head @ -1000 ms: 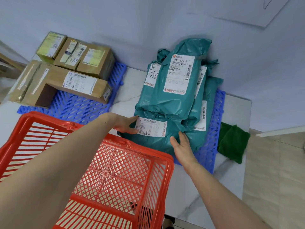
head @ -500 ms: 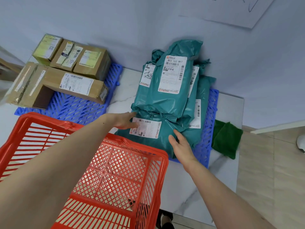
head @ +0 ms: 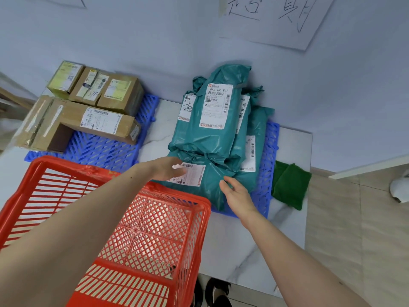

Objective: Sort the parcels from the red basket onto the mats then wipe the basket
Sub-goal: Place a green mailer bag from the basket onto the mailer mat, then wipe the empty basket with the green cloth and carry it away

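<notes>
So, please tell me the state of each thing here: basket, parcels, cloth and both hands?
Basket: empty, upright on the table.
Bags: stacked on the right mat.
Boxes: set on the left mat.
Cloth: folded, untouched, beside the right mat.
Left hand: fingers straight, resting on the front bag's label.
Right hand: open, touching the front bag.

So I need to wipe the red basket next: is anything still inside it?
No parcels show inside the red basket; its mesh floor is bare where visible. The left forearm covers part of the inside, so that patch cannot be checked.
</notes>
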A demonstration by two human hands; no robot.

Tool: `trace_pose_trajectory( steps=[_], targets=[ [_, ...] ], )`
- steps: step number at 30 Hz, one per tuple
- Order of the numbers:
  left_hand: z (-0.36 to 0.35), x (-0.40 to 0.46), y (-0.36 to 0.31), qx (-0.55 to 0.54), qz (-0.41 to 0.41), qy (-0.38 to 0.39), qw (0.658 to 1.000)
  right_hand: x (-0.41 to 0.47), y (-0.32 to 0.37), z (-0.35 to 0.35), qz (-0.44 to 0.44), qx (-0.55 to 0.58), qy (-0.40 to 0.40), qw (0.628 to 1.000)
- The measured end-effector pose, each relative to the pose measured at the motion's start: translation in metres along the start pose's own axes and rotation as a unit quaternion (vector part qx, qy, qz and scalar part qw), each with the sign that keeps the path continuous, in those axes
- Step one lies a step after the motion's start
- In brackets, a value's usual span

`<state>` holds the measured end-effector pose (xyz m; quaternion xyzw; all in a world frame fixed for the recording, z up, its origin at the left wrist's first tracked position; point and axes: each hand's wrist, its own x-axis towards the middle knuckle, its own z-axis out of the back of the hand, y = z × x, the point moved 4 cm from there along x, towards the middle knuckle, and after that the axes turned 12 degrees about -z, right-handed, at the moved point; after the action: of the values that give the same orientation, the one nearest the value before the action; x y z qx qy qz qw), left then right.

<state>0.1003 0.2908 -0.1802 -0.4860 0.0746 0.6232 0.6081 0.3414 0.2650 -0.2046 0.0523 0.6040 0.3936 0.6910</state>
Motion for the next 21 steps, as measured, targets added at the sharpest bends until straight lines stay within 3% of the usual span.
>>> trace_pose_trajectory(
  steps=[5,8,15,21],
  targets=[
    [0.008,-0.011,-0.036,0.031,-0.056,-0.108,0.992,-0.011,-0.002,0.019,-0.003,0.011,-0.012,1.0],
    [0.01,-0.015,-0.074,-0.061,-0.096,-0.158,0.981,-0.018,-0.007,0.039,0.005,0.043,-0.044,0.998],
    [-0.027,0.013,-0.168,-0.178,-0.182,-0.144,0.956,-0.022,-0.041,0.108,0.017,0.122,-0.148,0.981],
    [-0.092,0.066,-0.212,-0.231,-0.129,-0.145,0.953,0.011,-0.088,0.173,-0.045,0.072,-0.206,0.975]
  ],
)
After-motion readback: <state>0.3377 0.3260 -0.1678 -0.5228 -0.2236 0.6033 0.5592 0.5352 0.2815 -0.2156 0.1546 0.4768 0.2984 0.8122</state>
